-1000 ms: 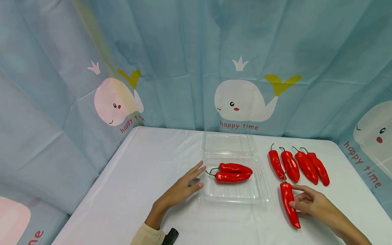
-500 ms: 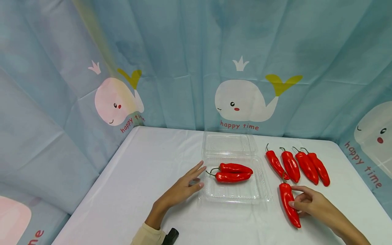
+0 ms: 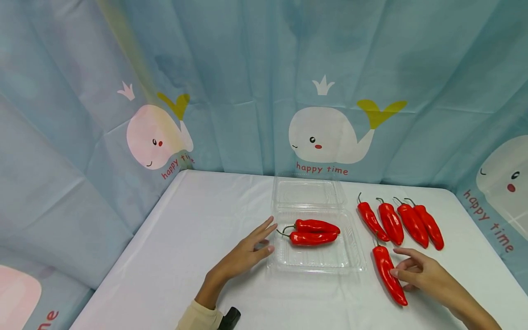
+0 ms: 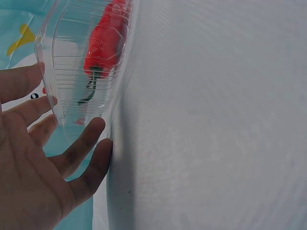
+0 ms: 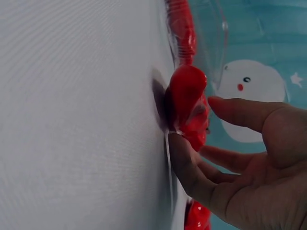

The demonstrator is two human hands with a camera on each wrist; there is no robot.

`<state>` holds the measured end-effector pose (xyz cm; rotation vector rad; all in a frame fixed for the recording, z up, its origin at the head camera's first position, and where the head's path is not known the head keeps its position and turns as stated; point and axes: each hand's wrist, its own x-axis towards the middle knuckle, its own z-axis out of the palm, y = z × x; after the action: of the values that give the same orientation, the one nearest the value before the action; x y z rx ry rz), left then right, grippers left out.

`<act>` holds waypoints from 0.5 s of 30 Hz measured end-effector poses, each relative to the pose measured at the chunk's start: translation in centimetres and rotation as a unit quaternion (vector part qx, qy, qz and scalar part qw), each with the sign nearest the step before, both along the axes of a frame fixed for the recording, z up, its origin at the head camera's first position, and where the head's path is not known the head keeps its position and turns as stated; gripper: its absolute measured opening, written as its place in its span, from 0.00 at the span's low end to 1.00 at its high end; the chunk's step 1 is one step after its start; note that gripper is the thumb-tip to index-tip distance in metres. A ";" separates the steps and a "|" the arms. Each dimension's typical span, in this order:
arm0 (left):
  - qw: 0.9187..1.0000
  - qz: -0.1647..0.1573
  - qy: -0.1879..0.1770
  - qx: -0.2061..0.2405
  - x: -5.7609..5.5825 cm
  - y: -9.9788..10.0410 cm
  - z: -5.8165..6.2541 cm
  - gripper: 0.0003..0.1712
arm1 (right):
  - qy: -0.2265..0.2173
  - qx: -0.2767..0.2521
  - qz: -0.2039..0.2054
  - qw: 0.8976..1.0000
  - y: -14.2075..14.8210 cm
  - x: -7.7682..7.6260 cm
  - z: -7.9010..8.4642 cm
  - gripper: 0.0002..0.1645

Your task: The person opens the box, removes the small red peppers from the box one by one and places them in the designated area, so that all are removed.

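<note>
My left hand point(image 3: 246, 254) is spread at the left side of a clear plastic clamshell box point(image 3: 346, 256), fingertips at its rim. Two red peppers point(image 3: 314, 239) lie side by side inside, stems to the left. On the right, my right hand point(image 3: 422, 274) is beside a single red pepper point(image 3: 388, 276) lying on the white table, its stem pointing away from me. The thumb tip overlaps the pepper's right side, while the index finger stands apart from it. In the right wrist view, the thumb and fingers are loosely bent around the near pepper point(image 5: 187, 91), with a gap between them.
Several more red peppers point(image 3: 408, 224) lie in a slanted row at the back right, stems away from me. The box's lid point(image 3: 307, 192) is folded back flat behind it. A light blue curtain point(image 3: 231, 114) with whale prints encloses the white-covered table point(image 3: 198, 215).
The single pepper by my right hand has turned a little, its stem end shifting left away from the index finger. The leftmost pepper of the row has tilted, its stem end left. Left hand still.
</note>
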<state>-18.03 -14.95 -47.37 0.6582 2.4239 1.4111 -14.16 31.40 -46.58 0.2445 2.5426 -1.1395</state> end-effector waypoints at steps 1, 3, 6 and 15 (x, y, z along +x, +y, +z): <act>1.000 0.000 0.001 -0.001 0.0 0.0 0.0 0.37 | 0.001 -0.001 -0.001 1.000 0.0 0.0 0.1 0.55; 1.000 0.000 0.002 -0.001 0.0 0.0 0.0 0.37 | 0.003 -0.002 -0.002 1.000 0.1 0.0 0.3 0.54; 1.000 -0.001 0.002 -0.002 -0.1 0.0 -0.1 0.37 | 0.011 0.000 -0.005 1.000 0.0 -0.1 0.7 0.53; 1.000 -0.010 0.013 0.001 -0.1 -0.1 -0.2 0.37 | 0.042 0.030 0.008 0.999 -0.4 0.1 2.0 0.51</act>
<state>-18.18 -15.01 -47.54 0.7036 2.4284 1.4065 -14.10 31.00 -44.59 0.1952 2.6512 -1.0901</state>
